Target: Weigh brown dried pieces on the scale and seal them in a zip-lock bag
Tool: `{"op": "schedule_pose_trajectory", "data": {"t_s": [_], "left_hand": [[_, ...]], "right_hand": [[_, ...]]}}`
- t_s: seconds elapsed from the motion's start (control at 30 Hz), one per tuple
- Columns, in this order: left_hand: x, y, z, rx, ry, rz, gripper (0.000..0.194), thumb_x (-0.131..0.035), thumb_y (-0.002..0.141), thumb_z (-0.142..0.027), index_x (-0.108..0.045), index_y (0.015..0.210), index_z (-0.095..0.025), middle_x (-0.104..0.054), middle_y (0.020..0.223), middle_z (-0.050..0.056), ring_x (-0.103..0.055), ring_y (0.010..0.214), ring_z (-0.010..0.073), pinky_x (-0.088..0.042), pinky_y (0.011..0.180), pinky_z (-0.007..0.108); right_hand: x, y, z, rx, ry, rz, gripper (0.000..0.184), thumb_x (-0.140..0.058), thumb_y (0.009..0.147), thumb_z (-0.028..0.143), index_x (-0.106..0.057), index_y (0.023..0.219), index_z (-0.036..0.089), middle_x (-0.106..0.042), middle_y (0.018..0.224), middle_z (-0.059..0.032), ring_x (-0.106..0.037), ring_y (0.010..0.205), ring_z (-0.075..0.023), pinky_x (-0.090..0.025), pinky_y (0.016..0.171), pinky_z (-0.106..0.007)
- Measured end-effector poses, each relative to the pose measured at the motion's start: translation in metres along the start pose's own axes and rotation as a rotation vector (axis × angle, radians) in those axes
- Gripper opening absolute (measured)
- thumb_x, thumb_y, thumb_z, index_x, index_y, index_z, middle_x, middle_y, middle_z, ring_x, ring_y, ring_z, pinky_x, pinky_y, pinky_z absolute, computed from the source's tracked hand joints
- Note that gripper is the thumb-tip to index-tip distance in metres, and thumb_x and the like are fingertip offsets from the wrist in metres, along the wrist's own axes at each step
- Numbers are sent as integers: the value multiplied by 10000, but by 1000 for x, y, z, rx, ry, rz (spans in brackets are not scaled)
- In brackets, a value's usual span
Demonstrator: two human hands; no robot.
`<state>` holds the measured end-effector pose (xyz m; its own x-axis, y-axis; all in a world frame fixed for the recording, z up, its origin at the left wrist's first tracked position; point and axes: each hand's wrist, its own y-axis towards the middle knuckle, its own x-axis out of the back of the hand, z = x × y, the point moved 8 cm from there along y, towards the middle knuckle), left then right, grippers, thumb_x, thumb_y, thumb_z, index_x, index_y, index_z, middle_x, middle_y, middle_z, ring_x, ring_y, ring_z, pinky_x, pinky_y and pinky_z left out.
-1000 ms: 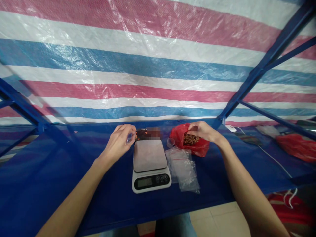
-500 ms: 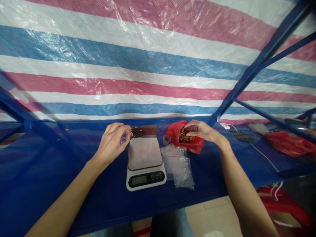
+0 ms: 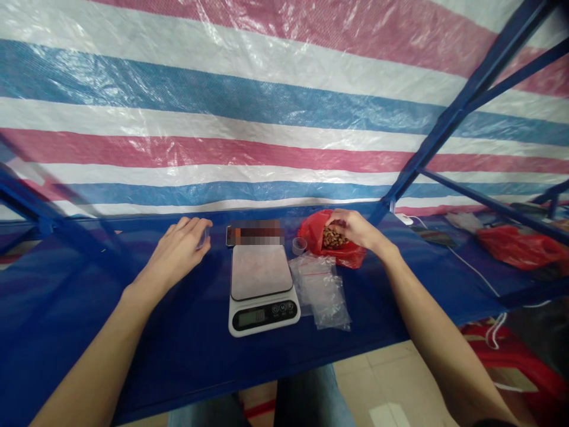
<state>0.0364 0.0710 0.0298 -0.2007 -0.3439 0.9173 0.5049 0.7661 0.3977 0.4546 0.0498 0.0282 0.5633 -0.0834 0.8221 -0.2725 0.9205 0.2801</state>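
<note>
My left hand (image 3: 182,244) is curled around a small clear plastic cup (image 3: 204,238), held to the left of a white kitchen scale (image 3: 262,273). Most of the cup is hidden by the fingers. On the right, my right hand (image 3: 353,228) reaches into an open red plastic bag (image 3: 311,228). Its fingers are bent together on small brown nut-like pieces (image 3: 334,238); the fingertips are partly hidden. A second small clear cup (image 3: 299,245) stands between the scale and the bag. Nothing lies on the scale's plate.
Clear zip bags (image 3: 324,293) lie right of the scale on the blue table (image 3: 186,350). A phone (image 3: 230,235), partly blurred out, is behind the scale. Blue metal struts (image 3: 427,148) and a striped sheet (image 3: 267,107) rise behind. Another red bag (image 3: 520,246) and a white cable (image 3: 475,279) lie farther right.
My left hand has moved left with the clear cup, away from the scale. The fingers of my right hand have drawn closer together in the brown pieces.
</note>
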Motion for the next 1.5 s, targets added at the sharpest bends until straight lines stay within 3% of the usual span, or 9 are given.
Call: {"op": "schedule_pose_trajectory", "data": {"t_s": [0.17,0.3,0.5,0.6,0.67,0.9,1.03,1.17,1.5], "left_hand": [[-27,-14,51,114,-17,181,383,-432,954,-429,-644,1191,-215,-696,1127,131,-645,1057,343,-523,914,486],[-49,-25,65,196,-54,290,589,-429,955,-574,-610,1371,-198,-648,1222,153,-635,1158,359,-514,996,485],[-54,-33,53,272,-20,305,887,-476,889,-836,-549,1541,-239,-615,1241,190,-574,1222,436,-472,1027,607],[-50,-32,45,259,-7,300,866,-414,930,-832,-546,1548,-240,-613,1280,193,-563,1245,432,-459,1055,619],[-46,-30,42,255,7,275,809,-335,987,-780,-541,1549,-236,-612,1316,192,-562,1265,427,-459,1063,618],[-27,-25,30,211,21,104,718,-241,1071,-632,-495,1570,-181,-571,1450,215,-494,1409,410,-433,1132,606],[-29,-22,22,199,-22,98,693,-226,1085,-605,-498,1558,-177,-576,1455,198,-495,1410,395,-433,1139,590],[-31,-21,18,189,-58,87,663,-227,1091,-575,-499,1545,-176,-581,1437,194,-497,1400,389,-432,1136,574],[-16,-16,21,230,-198,-3,598,-253,1090,-566,-500,1507,-216,-597,1416,162,-525,1335,382,-441,1105,567]], "right_hand": [[6,-2,7,17,3,-25,210,-637,900,337,-793,855,204,-759,910,-87,-679,760,-217,-532,715,-341],[11,-4,3,7,14,-47,256,-650,919,404,-803,865,206,-762,897,-91,-680,738,-224,-530,693,-350],[3,-7,3,28,92,19,332,-747,909,514,-833,1035,220,-785,1046,-97,-732,873,-245,-573,802,-364],[-5,-7,8,63,139,84,374,-772,905,499,-817,1182,252,-778,1213,-92,-739,1065,-273,-579,936,-378],[-7,-6,8,79,146,80,357,-782,896,476,-821,1180,264,-779,1239,-86,-735,1113,-285,-571,993,-401],[-12,-4,9,71,133,68,284,-691,964,428,-821,1156,263,-792,1203,-87,-763,1032,-274,-603,943,-431],[-16,-3,14,76,156,114,347,-738,932,444,-797,1228,274,-783,1261,-85,-739,1132,-288,-574,1029,-448],[-18,-2,19,110,123,133,245,-700,955,396,-819,1130,275,-801,1192,-77,-735,1131,-289,-554,1046,-449],[-2,-3,22,104,-2,-12,224,-601,970,346,-795,968,236,-814,1005,-97,-757,926,-288,-578,892,-411]]}}
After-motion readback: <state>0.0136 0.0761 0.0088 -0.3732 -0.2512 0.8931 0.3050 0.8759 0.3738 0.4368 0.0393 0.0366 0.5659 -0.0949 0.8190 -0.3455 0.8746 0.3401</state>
